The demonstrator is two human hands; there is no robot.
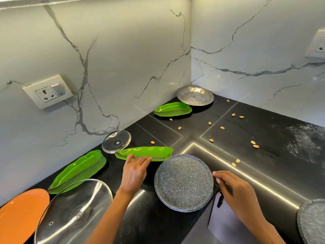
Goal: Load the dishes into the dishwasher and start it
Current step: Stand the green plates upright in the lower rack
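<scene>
My left hand [134,170] reaches forward over the black counter [246,134], its thumb and fingers pinching the near rim of the pea-pod dish [144,153], which sits tilted near the back wall. My right hand [232,189] comes in from the right, fingers curled against the right rim of the speckled grey plate [183,182]; I cannot tell if it truly grips the rim or only touches it. That plate overhangs the counter's inner front corner.

Left of the pea-pod dish lies a small glass lid [116,141], touching the dish's far left end. Along the counter's left edge I see a long green leaf dish [79,170], a large glass lid [73,212] overlapping its near end, and an orange plate [21,213] partly under that lid. In the back corner a steel plate [195,95] leans on a second green leaf dish [173,109]. Pale seeds [254,144] are scattered across the counter's right half. Another speckled plate [312,221] shows at the right edge. The walls are white marble with grey veins; a socket [47,91] sits on the left wall.
</scene>
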